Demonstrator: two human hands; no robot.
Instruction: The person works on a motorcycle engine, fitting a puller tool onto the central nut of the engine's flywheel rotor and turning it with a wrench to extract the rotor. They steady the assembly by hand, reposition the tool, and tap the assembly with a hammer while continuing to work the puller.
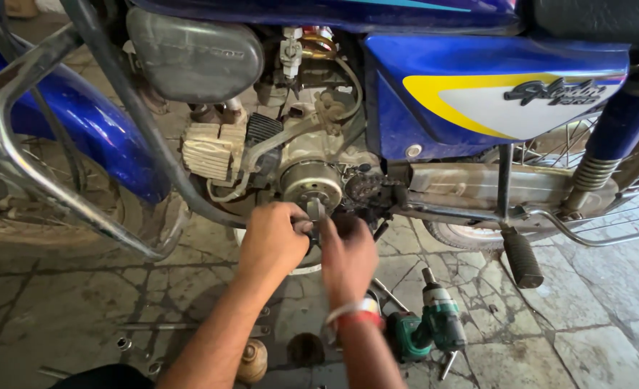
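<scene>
The motorcycle's blue side panel (478, 86) is glossy painted plastic or metal, its crash guard (17, 158) scuffed chrome tubing, the engine casing (311, 180) dull, grimy cast metal, the footrest (523, 258) ribbed matt rubber, and the floor (586, 317) rough, cracked, oil-stained stone.

blue motorcycle (442, 79) with a yellow and white side panel stripe; silver-grey engine (309, 180); green and black power drill (427, 328); red and white wristband (355, 315); grey cracked stone floor (586, 324).

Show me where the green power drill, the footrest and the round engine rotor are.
Drill (435, 325), head view, on its green body.
Footrest (522, 257), head view, on its black rubber sleeve.
Rotor (310, 183), head view, on its round metal face.
</scene>
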